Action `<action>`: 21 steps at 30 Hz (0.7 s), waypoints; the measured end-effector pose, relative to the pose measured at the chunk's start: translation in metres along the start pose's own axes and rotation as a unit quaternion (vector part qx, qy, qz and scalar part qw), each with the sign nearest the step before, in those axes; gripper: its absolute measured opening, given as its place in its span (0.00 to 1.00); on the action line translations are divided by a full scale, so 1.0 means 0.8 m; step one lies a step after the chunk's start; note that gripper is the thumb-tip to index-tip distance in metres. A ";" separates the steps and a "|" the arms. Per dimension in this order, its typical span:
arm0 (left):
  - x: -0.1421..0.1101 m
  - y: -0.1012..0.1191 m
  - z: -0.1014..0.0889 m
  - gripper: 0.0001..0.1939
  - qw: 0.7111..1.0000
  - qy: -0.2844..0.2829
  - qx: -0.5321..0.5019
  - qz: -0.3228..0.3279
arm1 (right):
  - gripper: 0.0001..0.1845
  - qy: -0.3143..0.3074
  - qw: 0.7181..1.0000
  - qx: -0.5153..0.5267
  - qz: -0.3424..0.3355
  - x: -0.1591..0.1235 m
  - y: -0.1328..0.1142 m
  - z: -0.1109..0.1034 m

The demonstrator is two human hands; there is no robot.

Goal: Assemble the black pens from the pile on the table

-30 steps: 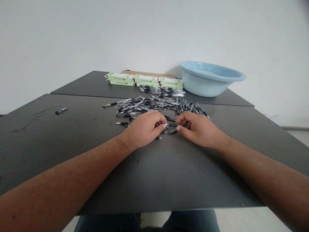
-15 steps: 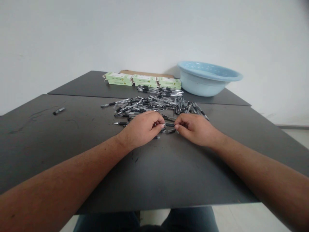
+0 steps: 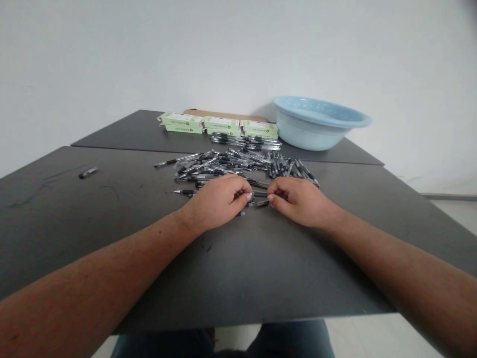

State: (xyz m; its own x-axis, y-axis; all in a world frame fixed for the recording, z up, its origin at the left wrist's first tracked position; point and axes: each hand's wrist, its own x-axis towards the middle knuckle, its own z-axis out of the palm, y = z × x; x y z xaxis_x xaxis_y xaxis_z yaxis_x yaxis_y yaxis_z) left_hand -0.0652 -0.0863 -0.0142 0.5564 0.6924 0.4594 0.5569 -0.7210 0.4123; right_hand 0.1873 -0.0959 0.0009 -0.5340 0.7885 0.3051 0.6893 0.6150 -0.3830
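Observation:
Both hands rest on a dark table (image 3: pixel 242 268) at the near edge of a heap of black-and-clear pens (image 3: pixel 238 164). My left hand (image 3: pixel 219 201) is closed, its thumb and fingers pinching one end of a pen (image 3: pixel 260 194). My right hand (image 3: pixel 298 199) is closed in a pinch on the other end of the same pen. The two hands almost touch, and only a short piece of the pen shows between them. A few more pens lie under and beside my left fingers.
Three green-and-white boxes (image 3: pixel 219 124) lie in a row at the far side, in front of a flat brown cardboard piece. A light blue plastic basin (image 3: pixel 318 123) stands at the back right. One small dark piece (image 3: pixel 88 172) lies alone at the left.
My hands have drawn closer together along the pen, so less of it shows between them. The view has shifted slightly.

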 end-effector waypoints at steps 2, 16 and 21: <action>0.000 0.000 0.000 0.04 1.000 -0.002 -0.001 0.001 | 0.04 0.003 1.000 0.001 -0.001 0.000 0.000 0.000; 0.000 -0.001 0.000 0.05 1.000 -0.007 0.000 -0.002 | 0.02 0.002 1.000 0.002 0.002 -0.001 0.002 0.001; 0.000 0.000 -0.001 0.05 1.000 -0.010 0.000 -0.005 | 0.02 -0.001 1.000 0.012 0.002 -0.001 0.002 0.001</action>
State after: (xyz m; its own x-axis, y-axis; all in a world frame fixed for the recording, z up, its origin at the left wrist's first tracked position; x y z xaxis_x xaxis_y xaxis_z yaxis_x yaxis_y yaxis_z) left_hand -0.0659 -0.0866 -0.0137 0.5627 0.7004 0.4390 0.5628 -0.7136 0.4172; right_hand 0.1887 -0.0957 -0.0008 -0.5317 0.7913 0.3020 0.6797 0.6114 -0.4053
